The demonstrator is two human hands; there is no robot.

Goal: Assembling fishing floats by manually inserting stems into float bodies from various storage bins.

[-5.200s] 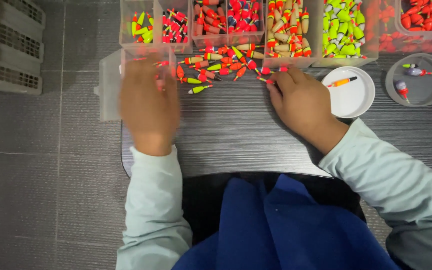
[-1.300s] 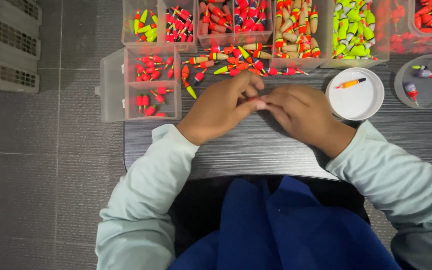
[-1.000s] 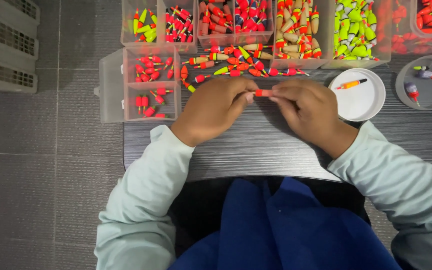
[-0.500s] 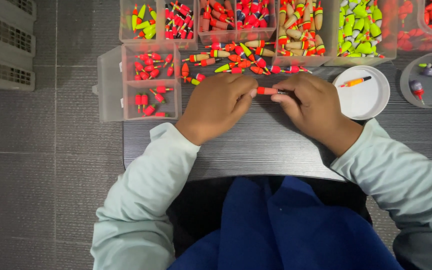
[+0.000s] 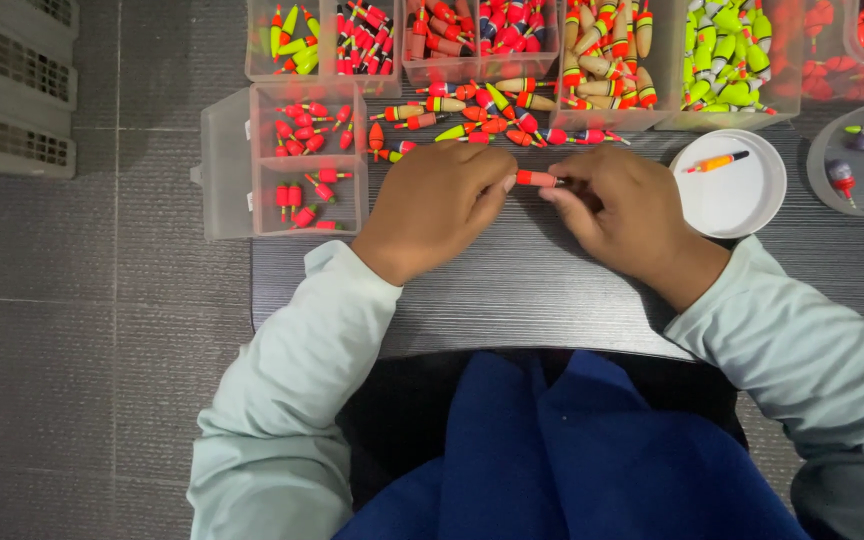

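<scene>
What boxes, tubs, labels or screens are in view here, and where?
No labels or screens show.
Clear plastic compartment box: table's left edge, holding red floats.
Row of clear plastic bins: far edge, red, tan and green floats.
Round white plastic lid: beside the right hand.

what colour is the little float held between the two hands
Orange-red, held between left hand and right hand: the float, head view.

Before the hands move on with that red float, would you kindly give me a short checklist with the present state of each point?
1. Red float pinched between left hand and right hand: ok.
2. Float clear of the loose pile of floats: ok.
3. White round dish within reach, one orange float inside: ok.
4. Clear compartment box open, beside the left hand: ok.
5. Float's stem intact: cannot tell, fingers hide its ends.
</scene>
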